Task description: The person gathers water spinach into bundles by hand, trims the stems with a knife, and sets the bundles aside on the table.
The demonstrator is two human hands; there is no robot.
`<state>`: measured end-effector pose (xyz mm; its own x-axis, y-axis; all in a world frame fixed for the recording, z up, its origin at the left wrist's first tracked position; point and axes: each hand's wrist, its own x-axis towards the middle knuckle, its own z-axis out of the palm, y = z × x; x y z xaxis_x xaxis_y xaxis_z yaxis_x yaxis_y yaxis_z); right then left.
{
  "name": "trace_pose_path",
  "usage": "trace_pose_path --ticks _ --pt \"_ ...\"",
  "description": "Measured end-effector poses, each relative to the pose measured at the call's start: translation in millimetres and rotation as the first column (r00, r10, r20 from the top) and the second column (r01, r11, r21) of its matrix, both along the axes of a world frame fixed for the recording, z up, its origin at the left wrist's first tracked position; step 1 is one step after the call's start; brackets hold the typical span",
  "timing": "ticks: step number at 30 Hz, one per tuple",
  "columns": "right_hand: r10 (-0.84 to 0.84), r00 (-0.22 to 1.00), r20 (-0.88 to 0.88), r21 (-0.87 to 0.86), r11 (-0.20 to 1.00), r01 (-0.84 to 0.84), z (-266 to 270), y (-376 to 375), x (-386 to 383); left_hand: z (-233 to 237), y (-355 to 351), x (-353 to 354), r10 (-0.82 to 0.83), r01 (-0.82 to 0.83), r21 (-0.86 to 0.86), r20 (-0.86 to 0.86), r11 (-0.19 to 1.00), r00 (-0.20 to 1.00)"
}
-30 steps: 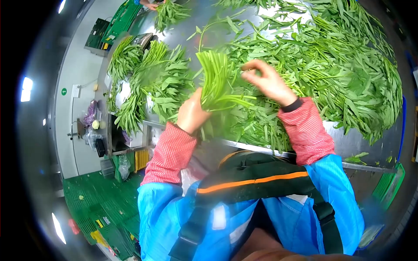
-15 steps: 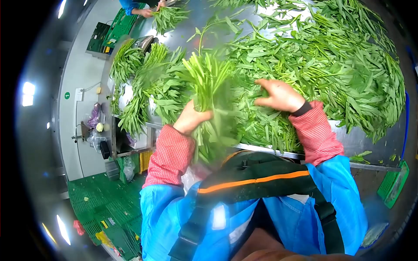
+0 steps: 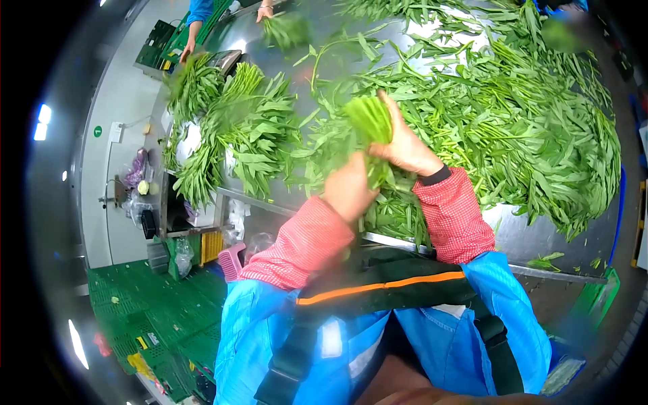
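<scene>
A bunch of green leafy stems (image 3: 370, 120), cut ends up, is held over the near part of the metal table (image 3: 270, 194). My right hand (image 3: 403, 147) is wrapped round the bunch from the right, with the thumb across its front. Just below and to the left, my left hand (image 3: 351, 185) is closed round the lower part of the same bunch, blurred by motion. A large heap of loose leafy stems (image 3: 499, 128) covers the table to the right. On the left lie gathered bunches (image 3: 253, 135), apart from my hands.
A co-worker's hand (image 3: 190, 48) touches a bunch at the back left, and another hand (image 3: 265, 11) is near a blurred bunch. Green crates (image 3: 158, 297) cover the floor at left, beside a pink plastic item (image 3: 231, 262). Another person's blue sleeve shows at the top right.
The bunch has moved right and up, and my right hand has closed on it. The co-worker's hands have moved apart, one now at the left bunches. The view has shifted slightly.
</scene>
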<state>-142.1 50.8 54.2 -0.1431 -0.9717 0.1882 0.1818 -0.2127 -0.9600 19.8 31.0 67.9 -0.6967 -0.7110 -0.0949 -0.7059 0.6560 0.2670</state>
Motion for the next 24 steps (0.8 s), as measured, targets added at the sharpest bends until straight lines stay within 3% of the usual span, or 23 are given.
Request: trace_pose_path --ticks 1,2,3,4,6,9,10,12,13,14,15,16,17,18,19,20,21,22,23,24 --pt "-0.067 0.997 -0.046 0.1 0.992 0.072 4 -3 -5 -6 -1 2 -0.078 0.078 -0.139 0.005 0.987 0.997" --pt "-0.102 0.993 0.051 0.134 0.986 0.094 6 -6 -10 -10 -2 2 -0.158 0.157 -0.273 0.02 0.949 0.987" --pt "-0.162 0.983 -0.083 0.111 0.979 0.17 9 -10 -12 -12 -2 1 -0.167 0.19 -0.357 0.093 0.914 0.982" --pt "-0.224 0.95 -0.219 0.075 0.967 0.245 13 -13 -14 -11 -4 2 -0.177 0.194 -0.31 0.084 0.931 0.981" --pt "-0.274 0.943 -0.187 0.005 0.96 0.28 25 -21 -13 15 -7 -1 -0.186 0.194 -0.216 0.055 0.957 0.981" --pt "-0.426 0.881 -0.204 -0.177 0.902 0.395 77 -9 -23 41 -32 19 -0.328 0.258 -0.256 -0.283 0.932 0.901" --pt "-0.487 0.854 -0.184 -0.279 0.859 0.43 102 -1 -37 42 -41 32 -0.338 0.276 -0.267 -0.226 0.923 0.914" --pt "-0.421 0.906 -0.037 -0.537 0.773 0.337 152 10 -69 37 -60 65 -0.372 0.328 -0.29 -0.107 0.899 0.922" --pt "-0.558 0.814 -0.163 -0.465 0.771 0.435 153 4 -92 18 -75 81 -0.329 0.313 -0.186 -0.062 0.931 0.942" --pt "-0.66 0.691 -0.296 -0.404 0.742 0.535 152 -11 -109 -1 -89 102 -0.271 0.29 -0.148 0.136 0.946 0.953" --pt "-0.753 0.446 -0.483 -0.452 0.651 0.61 143 -28 -106 4 -105 112 -0.303 0.352 -0.029 0.447 0.936 0.842" --pt "-0.768 0.181 -0.614 -0.656 0.624 0.424 142 -36 -102 9 -122 113 -0.355 0.336 0.144 0.578 0.931 0.735" --pt "-0.763 0.178 -0.622 -0.669 0.636 0.385 151 -45 -86 15 -137 115 -0.332 0.29 0.176 0.311 0.941 0.89" --pt "-0.75 0.183 -0.636 -0.67 0.653 0.353 157 -51 -66 21 -146 119 -0.268 0.254 0.233 0.027 0.939 0.963" --pt "-0.695 0.321 -0.643 -0.561 0.713 0.421 161 -54 -53 27 -154 117 -0.232 0.277 0.175 -0.239 0.945 0.943" --pt "-0.688 0.487 -0.538 -0.528 0.725 0.442 164 -65 -47 37 -164 110 -0.195 0.281 0.108 -0.491 0.953 0.849" --pt "-0.657 0.591 -0.468 -0.487 0.75 0.448 162 -74 -49 51 -172 102 -0.276 0.299 -0.06 -0.587 0.952 0.761" --pt "-0.615 0.686 -0.389 -0.445 0.777 0.445 161 -82 -50 72 -176 93 -0.302 0.318 -0.101 -0.665 0.943 0.683" --pt "-0.592 0.671 -0.446 -0.388 0.804 0.452 163 -87 -40 85 -177 84 -0.333 0.282 -0.186 -0.651 0.941 0.683" --pt "-0.626 0.522 -0.579 -0.424 0.779 0.462 163 -95 -23 97 -178 74 -0.412 0.282 -0.301 -0.658 0.911 0.63"
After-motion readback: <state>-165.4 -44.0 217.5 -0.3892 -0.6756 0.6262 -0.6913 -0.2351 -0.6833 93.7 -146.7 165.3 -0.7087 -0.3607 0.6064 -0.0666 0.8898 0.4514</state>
